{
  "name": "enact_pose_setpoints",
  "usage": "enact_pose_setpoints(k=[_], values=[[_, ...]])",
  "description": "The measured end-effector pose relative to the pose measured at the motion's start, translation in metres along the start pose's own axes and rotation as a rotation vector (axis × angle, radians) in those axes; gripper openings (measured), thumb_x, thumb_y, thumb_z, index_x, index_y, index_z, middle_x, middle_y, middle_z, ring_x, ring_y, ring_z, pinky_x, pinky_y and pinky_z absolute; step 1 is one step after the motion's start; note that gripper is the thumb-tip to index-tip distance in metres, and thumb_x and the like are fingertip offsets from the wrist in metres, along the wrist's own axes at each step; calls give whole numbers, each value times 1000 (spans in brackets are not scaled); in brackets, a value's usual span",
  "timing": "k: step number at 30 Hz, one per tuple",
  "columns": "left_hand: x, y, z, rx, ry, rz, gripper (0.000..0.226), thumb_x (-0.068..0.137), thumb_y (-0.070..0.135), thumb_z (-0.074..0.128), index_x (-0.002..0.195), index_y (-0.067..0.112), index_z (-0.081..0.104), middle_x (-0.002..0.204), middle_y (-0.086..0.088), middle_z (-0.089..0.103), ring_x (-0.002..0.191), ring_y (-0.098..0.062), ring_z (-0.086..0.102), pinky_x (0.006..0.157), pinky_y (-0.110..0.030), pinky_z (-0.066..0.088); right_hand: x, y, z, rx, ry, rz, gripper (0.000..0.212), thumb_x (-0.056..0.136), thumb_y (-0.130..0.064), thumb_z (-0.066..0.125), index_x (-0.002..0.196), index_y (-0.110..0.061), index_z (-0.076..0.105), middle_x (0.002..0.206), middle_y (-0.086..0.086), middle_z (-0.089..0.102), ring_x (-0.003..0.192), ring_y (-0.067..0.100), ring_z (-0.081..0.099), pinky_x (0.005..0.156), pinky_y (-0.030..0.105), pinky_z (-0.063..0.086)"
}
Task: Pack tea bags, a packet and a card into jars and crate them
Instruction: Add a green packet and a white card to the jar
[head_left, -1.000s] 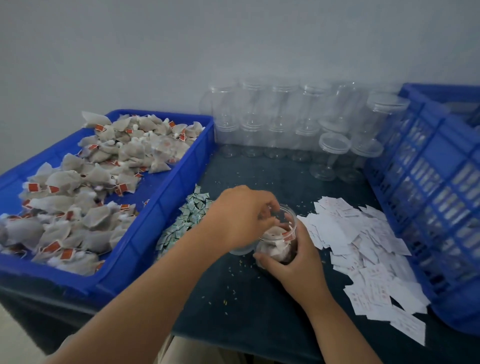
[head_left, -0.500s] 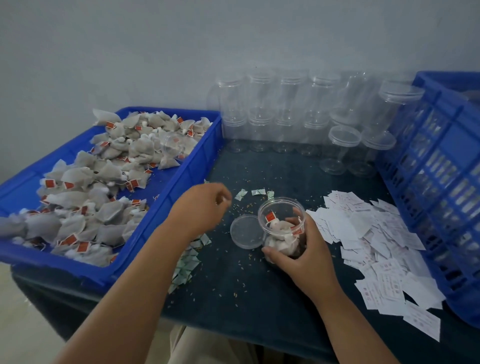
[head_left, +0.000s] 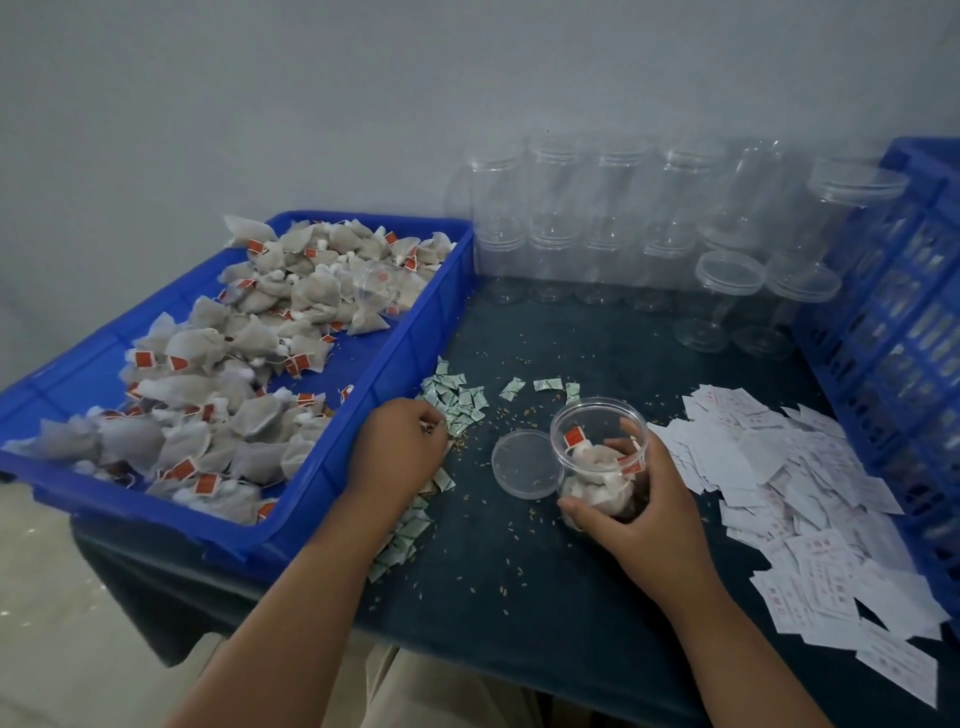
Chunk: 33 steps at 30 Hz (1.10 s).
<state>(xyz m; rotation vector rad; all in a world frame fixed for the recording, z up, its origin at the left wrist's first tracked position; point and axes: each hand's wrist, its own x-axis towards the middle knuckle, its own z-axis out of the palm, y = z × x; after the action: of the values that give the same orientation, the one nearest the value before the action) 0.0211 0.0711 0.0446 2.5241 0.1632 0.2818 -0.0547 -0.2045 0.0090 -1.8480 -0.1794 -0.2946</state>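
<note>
R fingers (head_left: 658, 463) round 1 jar (head_left: 586, 441)

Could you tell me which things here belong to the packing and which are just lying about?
Belonging: open jar in the right hand, lid, tea bags, packets by the left hand, cards, crate, empty jars.
Lying about: spilled grains on the table.

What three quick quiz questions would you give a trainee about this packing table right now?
1. True or false: the jar in the right hand is empty.
2. The left hand is at which pile? A tea bags, B green packets, C cards.
3. Fill in: the lid lies on the table to the jar's ____.
Key: 1 false, it is part filled; 2 B; 3 left.
</note>
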Motion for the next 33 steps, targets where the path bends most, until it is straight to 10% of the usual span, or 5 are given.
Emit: enact_pose_setpoints(k=[4, 8, 15, 24, 33], values=[[-3, 18, -13, -202, 6, -10, 15, 96, 32, 73, 111, 29, 75, 92, 15, 74, 85, 0, 68, 80, -27, 60, -2, -1, 0, -1, -1, 9, 97, 63, -54, 96, 147, -57, 47, 140, -26, 66, 128, -1, 65, 101, 24, 53], [-22, 67, -32, -481, -33, 123, 7, 88, 48, 77, 89, 41, 77, 87, 23, 75, 78, 7, 68, 62, -8, 49, -2, -2, 0, 3, 6, 4, 97, 65, -52, 97, 149, -53, 48, 140, -25, 66, 129, 1, 65, 101, 26, 55], [-41, 125, -9, -267, -345, 339, 14, 81, 40, 84, 92, 45, 77, 132, 26, 57, 127, 1, 50, 107, -29, 43, -2, -4, -1, 41, 30, -44, 96, 70, -43, 99, 152, -50, 49, 140, -21, 66, 129, 5, 67, 98, 12, 52], [-30, 131, 23, -496, -152, 151, 10, 96, 45, 67, 92, 36, 66, 90, 24, 70, 84, 7, 65, 70, -14, 46, 4, -9, -18, 187, 427, -47, 91, 70, -43, 95, 146, -59, 48, 138, -28, 64, 126, -2, 66, 94, 11, 55], [-34, 140, 99, 122, -397, 445, 27, 90, 51, 70, 109, 31, 68, 103, 5, 58, 96, -17, 62, 75, -33, 50, 16, 3, -39, 140, 877, 42, 89, 75, -51, 89, 150, -39, 43, 141, -13, 58, 127, 2, 63, 96, 8, 50]])
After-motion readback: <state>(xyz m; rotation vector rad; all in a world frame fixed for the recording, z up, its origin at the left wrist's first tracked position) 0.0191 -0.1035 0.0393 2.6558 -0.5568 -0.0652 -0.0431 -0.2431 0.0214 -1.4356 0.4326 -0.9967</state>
